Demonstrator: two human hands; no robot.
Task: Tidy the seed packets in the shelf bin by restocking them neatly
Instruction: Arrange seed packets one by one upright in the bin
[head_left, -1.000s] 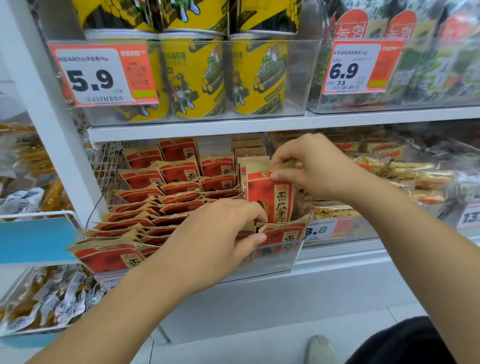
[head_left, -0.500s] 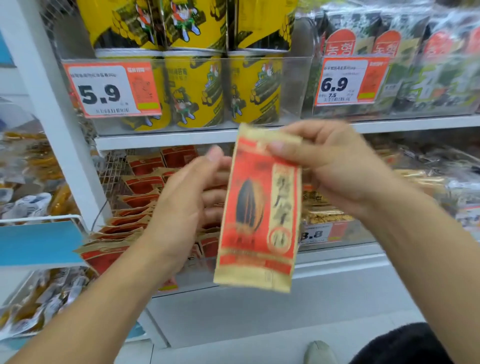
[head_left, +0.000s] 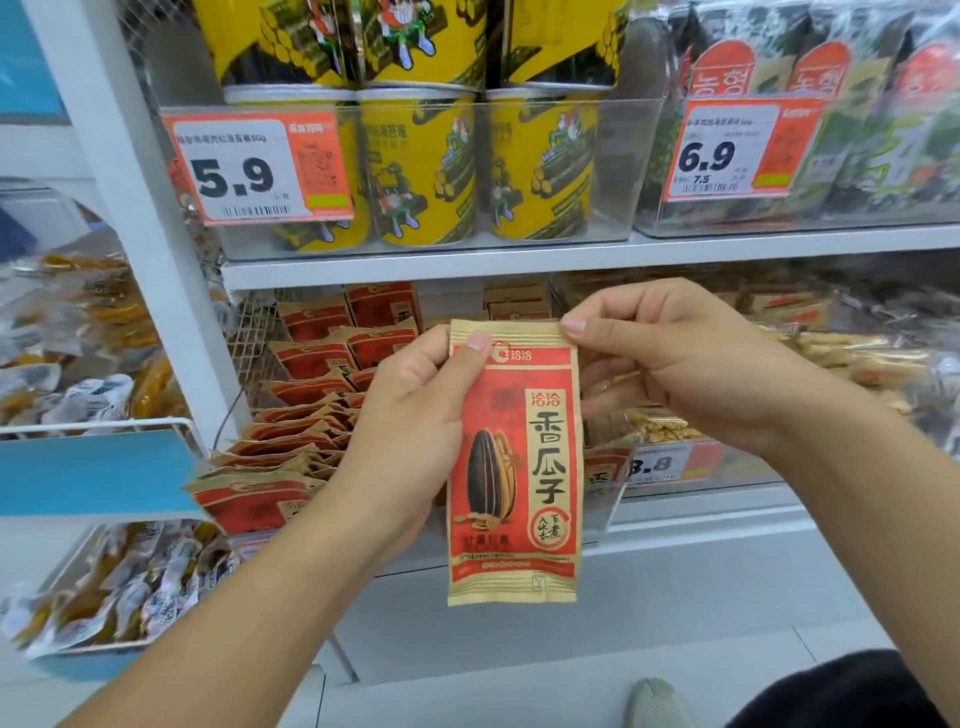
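A red and tan paper seed packet (head_left: 514, 467) printed with a black sunflower seed hangs upright in front of the shelf, held out of the bin by its top corners. The left hand (head_left: 410, 436) pinches the upper left corner with thumb on the front; the right hand (head_left: 675, 364) pinches the upper right corner, fingers curled behind. Beyond them, the clear plastic shelf bin (head_left: 605, 499) holds rows of matching red seed packets (head_left: 306, 421), leaning back in overlapping lines. On the white shelf (head_left: 571, 254) above stand yellow snack tubs (head_left: 421, 166) behind an orange price tag (head_left: 257, 169) reading 5.9.
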